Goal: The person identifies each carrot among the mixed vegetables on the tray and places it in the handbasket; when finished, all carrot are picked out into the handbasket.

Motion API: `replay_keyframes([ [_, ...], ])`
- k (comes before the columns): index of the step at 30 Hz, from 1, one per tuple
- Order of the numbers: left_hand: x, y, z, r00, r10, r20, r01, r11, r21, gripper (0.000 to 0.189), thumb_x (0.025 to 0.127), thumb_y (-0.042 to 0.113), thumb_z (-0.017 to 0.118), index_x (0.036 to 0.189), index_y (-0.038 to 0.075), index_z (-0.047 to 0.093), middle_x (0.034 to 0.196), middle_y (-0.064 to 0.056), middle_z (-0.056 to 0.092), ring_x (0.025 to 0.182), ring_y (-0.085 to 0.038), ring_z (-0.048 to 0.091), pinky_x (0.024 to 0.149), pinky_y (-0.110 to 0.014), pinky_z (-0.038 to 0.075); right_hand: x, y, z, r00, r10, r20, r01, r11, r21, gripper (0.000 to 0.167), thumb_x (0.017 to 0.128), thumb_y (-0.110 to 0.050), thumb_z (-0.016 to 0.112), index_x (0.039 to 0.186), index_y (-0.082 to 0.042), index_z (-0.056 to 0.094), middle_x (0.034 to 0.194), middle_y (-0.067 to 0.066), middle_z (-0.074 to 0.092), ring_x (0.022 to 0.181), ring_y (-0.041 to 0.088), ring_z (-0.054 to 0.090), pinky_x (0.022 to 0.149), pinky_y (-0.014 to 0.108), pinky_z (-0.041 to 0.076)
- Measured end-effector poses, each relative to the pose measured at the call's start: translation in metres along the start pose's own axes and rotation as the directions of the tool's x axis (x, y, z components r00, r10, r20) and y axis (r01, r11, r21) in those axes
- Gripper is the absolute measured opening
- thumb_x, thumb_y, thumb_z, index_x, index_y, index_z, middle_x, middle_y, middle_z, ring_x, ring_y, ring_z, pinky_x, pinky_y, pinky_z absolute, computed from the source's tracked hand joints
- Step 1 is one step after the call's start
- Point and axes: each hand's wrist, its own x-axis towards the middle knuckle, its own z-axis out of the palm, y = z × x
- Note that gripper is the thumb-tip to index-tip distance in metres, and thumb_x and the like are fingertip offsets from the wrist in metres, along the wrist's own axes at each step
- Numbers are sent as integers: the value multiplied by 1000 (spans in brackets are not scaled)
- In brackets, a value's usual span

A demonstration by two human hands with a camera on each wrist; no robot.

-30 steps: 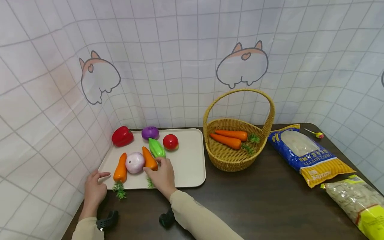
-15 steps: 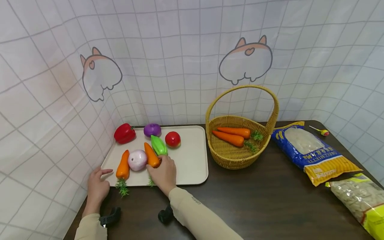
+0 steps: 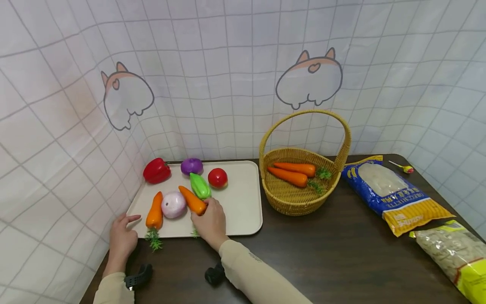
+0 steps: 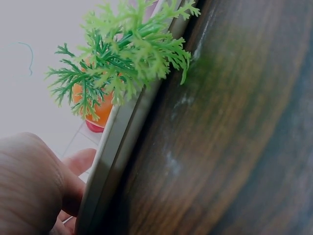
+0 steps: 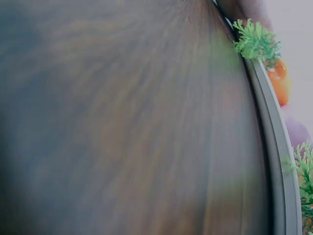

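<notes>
In the head view my right hand [image 3: 209, 221] grips the thick end of an orange carrot [image 3: 193, 202], whose tip slants up and left over the cream tray [image 3: 243, 211]. Its green top [image 5: 304, 171] hangs by the tray's front rim in the right wrist view. My left hand [image 3: 123, 237] holds the tray's front left corner, one finger reaching over the rim. A second carrot [image 3: 154, 213] lies near it, leaves [image 4: 132, 54] over the edge. Between the carrots sits a pale purple onion [image 3: 174, 205]. A green vegetable [image 3: 200, 185] lies just behind the gripped carrot.
Behind on the tray are a red bell pepper [image 3: 157, 171], a purple vegetable [image 3: 191, 166] and a red round tomato-like item [image 3: 218, 178]. A handled wicker basket [image 3: 296, 209] right of it contains two carrots [image 3: 288, 176]. Pasta bags [image 3: 398, 194] and a lollipop [image 3: 406, 169] lie farther right.
My right hand has taken hold of the carrot and shifted slightly right; the carrot has turned, its tip swinging left. The left hand stays at the tray corner.
</notes>
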Motion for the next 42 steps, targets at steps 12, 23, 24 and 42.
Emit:
replay_keyframes([
  [12,0,-3,1,1000,-7,-6,7,1000,-3,57,74,-11,35,128,-8,55,152,-33,23,139,-52,19,110,-61,20,-7,9,-26,999,25,-38,-19,989,147,37,77,-18,76,108,-10,58,100,0,57,90,16,54,84,32,47],
  [23,-2,2,-3,1000,-9,6,9,1000,18,58,74,-12,36,128,-9,55,152,-34,22,139,-53,19,109,-62,21,-14,27,-55,998,-38,-59,49,978,200,37,76,-16,79,107,-9,61,101,1,59,83,14,54,75,27,44],
  [24,-2,3,-3,1000,-6,6,5,1000,20,58,74,-12,36,128,-9,55,152,-34,22,139,-53,19,109,-62,21,-14,29,-58,997,-46,-64,58,977,203,37,75,-16,79,107,-9,61,102,2,59,83,15,54,75,27,45],
  [42,0,3,-1,1000,-5,8,5,1000,15,55,75,-11,35,126,-10,56,152,-34,22,139,-53,19,110,-62,20,-19,31,-121,993,-118,10,110,951,288,39,79,-19,79,113,-9,63,107,3,64,89,18,58,74,26,49],
])
